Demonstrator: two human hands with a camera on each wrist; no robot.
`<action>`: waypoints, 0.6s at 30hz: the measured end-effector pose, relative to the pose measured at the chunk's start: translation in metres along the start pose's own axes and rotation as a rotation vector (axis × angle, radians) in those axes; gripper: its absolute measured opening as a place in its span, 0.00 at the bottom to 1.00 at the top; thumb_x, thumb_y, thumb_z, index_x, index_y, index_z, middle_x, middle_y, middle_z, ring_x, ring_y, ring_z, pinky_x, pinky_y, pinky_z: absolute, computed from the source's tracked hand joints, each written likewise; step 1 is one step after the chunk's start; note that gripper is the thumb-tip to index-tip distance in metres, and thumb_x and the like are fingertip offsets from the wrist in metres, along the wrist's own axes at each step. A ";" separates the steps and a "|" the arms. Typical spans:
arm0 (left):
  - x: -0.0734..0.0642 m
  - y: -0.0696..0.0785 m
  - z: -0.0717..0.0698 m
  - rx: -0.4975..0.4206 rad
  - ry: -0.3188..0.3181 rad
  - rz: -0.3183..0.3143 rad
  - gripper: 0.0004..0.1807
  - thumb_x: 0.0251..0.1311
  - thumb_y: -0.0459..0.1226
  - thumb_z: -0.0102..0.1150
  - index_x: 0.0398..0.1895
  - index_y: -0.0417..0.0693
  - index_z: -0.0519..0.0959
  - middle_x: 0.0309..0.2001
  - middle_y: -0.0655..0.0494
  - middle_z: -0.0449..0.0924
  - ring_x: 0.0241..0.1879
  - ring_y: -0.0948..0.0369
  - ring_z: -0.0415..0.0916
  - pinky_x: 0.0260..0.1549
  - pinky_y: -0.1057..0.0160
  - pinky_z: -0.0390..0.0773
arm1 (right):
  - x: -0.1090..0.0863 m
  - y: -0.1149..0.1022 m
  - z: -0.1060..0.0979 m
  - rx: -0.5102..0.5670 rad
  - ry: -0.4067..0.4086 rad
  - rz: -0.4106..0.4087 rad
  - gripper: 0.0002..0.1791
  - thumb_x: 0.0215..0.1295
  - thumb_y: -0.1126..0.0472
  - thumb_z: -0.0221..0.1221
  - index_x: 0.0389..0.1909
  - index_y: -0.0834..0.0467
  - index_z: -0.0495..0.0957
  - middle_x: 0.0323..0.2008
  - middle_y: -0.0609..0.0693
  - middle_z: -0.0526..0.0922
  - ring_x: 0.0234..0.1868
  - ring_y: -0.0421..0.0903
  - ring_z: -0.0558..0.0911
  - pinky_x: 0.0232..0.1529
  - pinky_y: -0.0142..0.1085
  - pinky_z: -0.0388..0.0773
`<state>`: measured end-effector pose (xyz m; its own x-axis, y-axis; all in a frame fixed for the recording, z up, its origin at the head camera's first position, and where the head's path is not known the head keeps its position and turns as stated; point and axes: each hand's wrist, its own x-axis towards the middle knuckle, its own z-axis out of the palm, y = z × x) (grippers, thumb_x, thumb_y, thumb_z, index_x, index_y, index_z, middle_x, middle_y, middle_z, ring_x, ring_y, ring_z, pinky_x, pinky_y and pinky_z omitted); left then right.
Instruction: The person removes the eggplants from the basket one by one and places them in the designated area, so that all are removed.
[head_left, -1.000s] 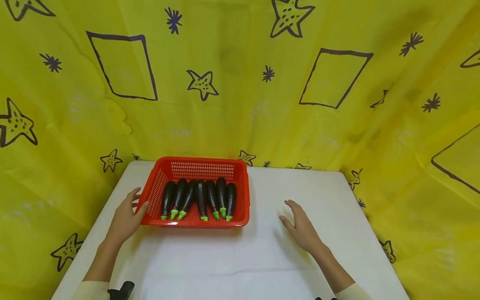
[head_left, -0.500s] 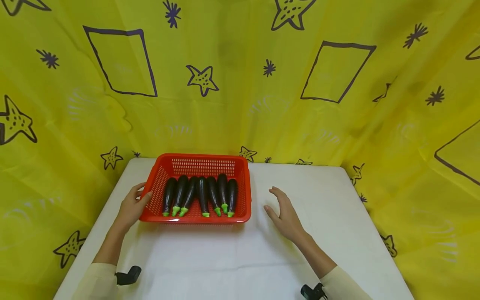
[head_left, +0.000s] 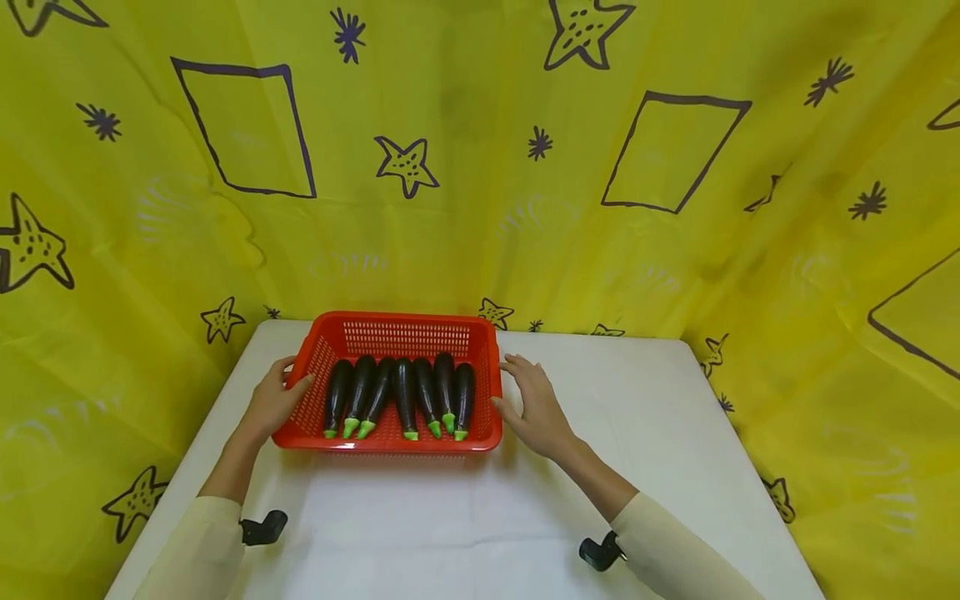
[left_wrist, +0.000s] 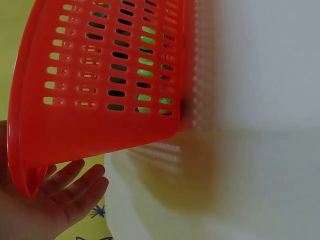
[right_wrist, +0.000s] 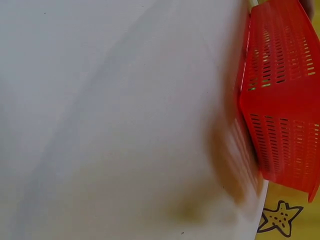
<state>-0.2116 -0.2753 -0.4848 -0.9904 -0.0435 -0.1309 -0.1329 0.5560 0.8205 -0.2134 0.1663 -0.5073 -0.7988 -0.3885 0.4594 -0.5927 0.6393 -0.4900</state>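
A red plastic basket point(head_left: 386, 446) with slotted walls stands at the back left of the white table. Several dark eggplants point(head_left: 404, 396) with green stem ends lie side by side in it. My left hand point(head_left: 268, 410) holds the basket's left rim, the thumb over the edge. In the left wrist view, the fingers point(left_wrist: 82, 192) reach beneath the rim. At the opposite side my right hand point(head_left: 542, 417) has its fingertips right at the right rim, fingers fairly straight. The right wrist view shows the basket's outer wall point(right_wrist: 280, 97), with the right hand out of sight.
The white table point(head_left: 600, 392) reaches back to a yellow curtain point(head_left: 465, 233) with drawn stars and frames, which also hangs at both sides. A black wrist camera mount point(head_left: 264, 527) sits at the left sleeve, another black mount point(head_left: 600, 552) at the right.
My right hand has moved left and away from me, up to the basket's right rim. My left hand has moved onto the left rim. The basket and eggplants have stayed in place.
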 end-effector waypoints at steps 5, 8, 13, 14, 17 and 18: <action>0.009 -0.002 0.000 0.002 -0.020 0.014 0.40 0.81 0.45 0.49 0.79 0.26 0.48 0.66 0.21 0.64 0.57 0.33 0.77 0.44 0.47 0.86 | 0.015 -0.007 0.004 -0.024 -0.044 -0.013 0.33 0.72 0.51 0.63 0.71 0.65 0.70 0.73 0.63 0.70 0.75 0.61 0.65 0.74 0.68 0.48; 0.011 -0.004 0.001 -0.006 -0.031 0.023 0.41 0.80 0.45 0.50 0.79 0.26 0.47 0.65 0.20 0.66 0.53 0.36 0.79 0.40 0.51 0.87 | 0.025 -0.010 0.006 -0.042 -0.075 -0.010 0.34 0.72 0.50 0.63 0.71 0.66 0.70 0.73 0.63 0.69 0.76 0.60 0.64 0.75 0.67 0.48; 0.014 -0.010 0.002 -0.012 -0.046 0.042 0.40 0.78 0.39 0.54 0.77 0.23 0.47 0.61 0.21 0.68 0.49 0.38 0.80 0.39 0.51 0.87 | 0.041 -0.013 0.008 -0.069 -0.137 -0.006 0.36 0.71 0.48 0.63 0.72 0.65 0.70 0.74 0.63 0.68 0.76 0.61 0.63 0.76 0.66 0.45; 0.015 -0.011 0.002 -0.011 -0.052 0.046 0.39 0.77 0.37 0.54 0.77 0.22 0.47 0.61 0.21 0.68 0.49 0.38 0.80 0.40 0.49 0.87 | 0.044 -0.013 0.009 -0.073 -0.148 -0.007 0.36 0.71 0.48 0.64 0.72 0.65 0.70 0.74 0.63 0.68 0.76 0.61 0.63 0.76 0.66 0.44; 0.018 -0.014 0.003 0.008 -0.060 0.060 0.37 0.76 0.32 0.52 0.76 0.21 0.47 0.62 0.20 0.66 0.52 0.35 0.77 0.46 0.43 0.84 | 0.051 -0.013 0.013 -0.087 -0.179 -0.007 0.37 0.71 0.47 0.63 0.72 0.66 0.69 0.74 0.64 0.68 0.76 0.62 0.64 0.76 0.67 0.43; 0.019 -0.014 0.004 0.012 -0.063 0.063 0.36 0.75 0.31 0.51 0.76 0.21 0.47 0.63 0.20 0.65 0.53 0.35 0.76 0.47 0.42 0.83 | 0.054 -0.013 0.014 -0.090 -0.187 -0.004 0.37 0.71 0.47 0.63 0.73 0.66 0.69 0.74 0.64 0.68 0.76 0.62 0.64 0.76 0.66 0.43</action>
<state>-0.2286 -0.2811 -0.5011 -0.9925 0.0435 -0.1141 -0.0696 0.5657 0.8217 -0.2499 0.1276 -0.4867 -0.8068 -0.5022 0.3112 -0.5908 0.6910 -0.4166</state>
